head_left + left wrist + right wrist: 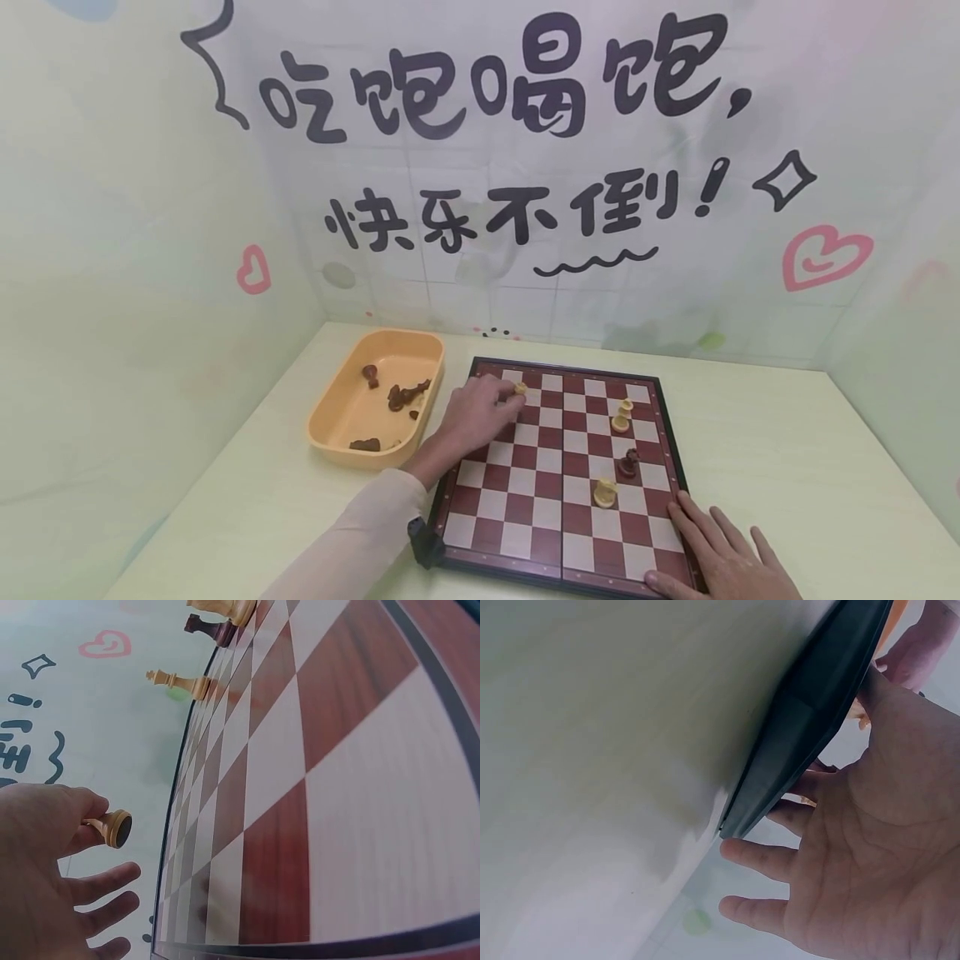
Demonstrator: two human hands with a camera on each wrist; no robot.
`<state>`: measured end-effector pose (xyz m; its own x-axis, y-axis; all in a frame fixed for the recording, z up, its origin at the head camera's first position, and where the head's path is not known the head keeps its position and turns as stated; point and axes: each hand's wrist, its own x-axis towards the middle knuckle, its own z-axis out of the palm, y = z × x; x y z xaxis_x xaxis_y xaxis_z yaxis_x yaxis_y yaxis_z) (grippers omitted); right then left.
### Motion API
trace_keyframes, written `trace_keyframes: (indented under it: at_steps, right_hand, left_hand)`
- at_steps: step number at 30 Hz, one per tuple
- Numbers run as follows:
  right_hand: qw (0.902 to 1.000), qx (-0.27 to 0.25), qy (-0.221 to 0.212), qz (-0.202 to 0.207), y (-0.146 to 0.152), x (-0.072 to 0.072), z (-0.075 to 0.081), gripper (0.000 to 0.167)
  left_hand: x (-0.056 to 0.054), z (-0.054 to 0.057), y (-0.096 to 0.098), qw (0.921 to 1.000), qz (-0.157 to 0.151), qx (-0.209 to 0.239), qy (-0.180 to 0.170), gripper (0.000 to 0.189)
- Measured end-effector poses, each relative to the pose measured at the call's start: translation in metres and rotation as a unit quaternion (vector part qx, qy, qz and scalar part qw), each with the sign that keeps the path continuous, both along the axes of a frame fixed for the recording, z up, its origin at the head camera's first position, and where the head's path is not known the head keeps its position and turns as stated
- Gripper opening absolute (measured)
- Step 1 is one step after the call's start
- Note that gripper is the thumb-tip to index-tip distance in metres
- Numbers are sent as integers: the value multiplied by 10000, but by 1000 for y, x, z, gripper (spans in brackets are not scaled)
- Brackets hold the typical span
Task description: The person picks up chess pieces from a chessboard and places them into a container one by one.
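My left hand (480,410) is over the far left part of the chessboard (516,502). Thumb and forefinger pinch a small cream chess piece (118,829); its round dark base shows in the left wrist view, where it hangs above the squares, and its top is hidden. The other fingers of that hand are spread. My right hand (731,554) rests at the board's near right edge, fingers extended. On the right half stand a tall cream king (180,682), a dark brown piece (628,462) and a stout cream piece (604,493).
Left of the board, a yellow-orange tray (322,427) holds several dark brown pieces (405,395) lying loose. A black object (426,543) is at the left forearm, by the board's near left corner. Behind the pale table (780,433) hangs a printed sheet with large black writing.
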<state>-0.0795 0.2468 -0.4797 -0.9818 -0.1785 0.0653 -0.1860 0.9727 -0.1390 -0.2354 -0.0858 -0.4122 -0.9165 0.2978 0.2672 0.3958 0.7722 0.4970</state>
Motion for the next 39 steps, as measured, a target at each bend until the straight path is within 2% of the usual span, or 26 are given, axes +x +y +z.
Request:
trace_keyframes:
  at_steps: [6,13,18,26,33,39]
  right_hand:
    - [10000,24,50,18,1,0,-1,102]
    - [10000,24,-63,11,1,-1,-2,103]
    - [10000,7,-91,-9,2,0,-1,103]
    - [10000,7,36,1,1,0,-2,102]
    - [9999,-13,-152,-25,1,-1,0,103]
    - [9998,0,-218,-43,1,-1,0,103]
  left_hand:
    - [1,2,-4,10000,83,43,-32,40]
    - [-1,2,-10,9994,177,170,-260,25]
    - [0,5,-11,9987,324,183,-349,24]
    - [-1,4,-19,9986,395,198,-304,25]
    - [-3,5,-25,9989,375,238,-160,38]
    - [-4,5,-25,9993,333,182,53,38]
